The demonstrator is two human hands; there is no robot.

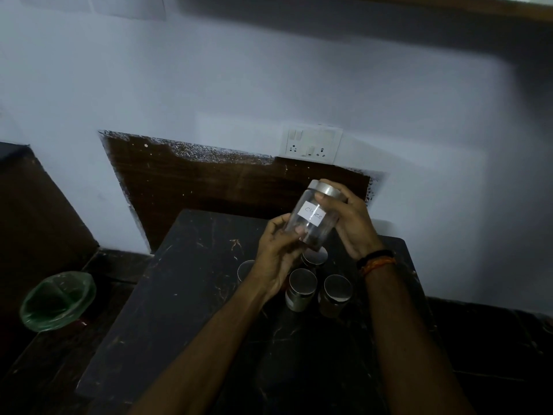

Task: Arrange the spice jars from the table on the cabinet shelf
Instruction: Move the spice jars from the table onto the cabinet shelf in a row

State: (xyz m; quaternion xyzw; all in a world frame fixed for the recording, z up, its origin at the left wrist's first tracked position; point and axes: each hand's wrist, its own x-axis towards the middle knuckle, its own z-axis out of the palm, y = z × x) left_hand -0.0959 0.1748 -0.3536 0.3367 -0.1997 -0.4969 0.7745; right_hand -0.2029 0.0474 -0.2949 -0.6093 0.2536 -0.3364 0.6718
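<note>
Hands met around a clear glass jar [312,217] held tilted in the air above the dark marbled desk [185,295]. Its silver lid [326,189] pointed up and away, toward the wall, and a white paper label [311,216] with handwriting too faint to read faced the camera. A little dark spice lay in the jar's lower end. The left hand [276,259] gripped the base, its fingers [281,225] curled round the glass and the thumb pressed on the front. The right hand [350,223] held the lid end, fingers wrapped behind the lid and the thumb laid across the jar just under the rim. Black and orange threads [377,260] circled the right wrist.

Below the hands, four more silver-lidded jars stood upright on the desk in a close cluster: one [246,269] partly hidden by the left wrist, one [314,258] under the held jar, and two [301,288] [336,294] side by side nearest the camera. A green-lined bin [58,301] sat on the floor to the left, and a white switch plate [311,142] hung on the wall.
</note>
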